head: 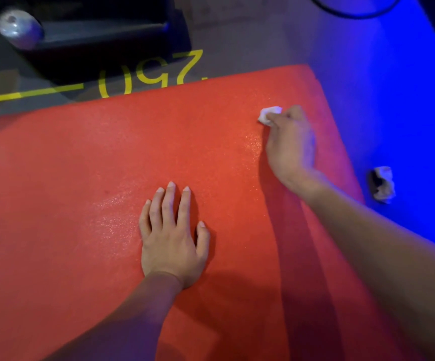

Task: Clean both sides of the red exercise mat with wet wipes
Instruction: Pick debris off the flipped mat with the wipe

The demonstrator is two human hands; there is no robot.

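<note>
Red exercise mat flat on the floor, left hand spread palm-down at its middle, right hand pinching a white wet wipe against the mat's far right corner, crumpled wipe on blue-lit floor beside the mat's right edge

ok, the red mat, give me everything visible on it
The red foam-like exercise mat lies flat and unrolled on the grey floor, filling most of the view. Its surface is finely textured, with wet-looking sheen in patches near both hands. Its far edge lies beside yellow floor markings; its right edge borders blue-lit floor. The left hand presses flat on it, and the right hand rubs a crumpled white wipe near the far right corner.
</note>
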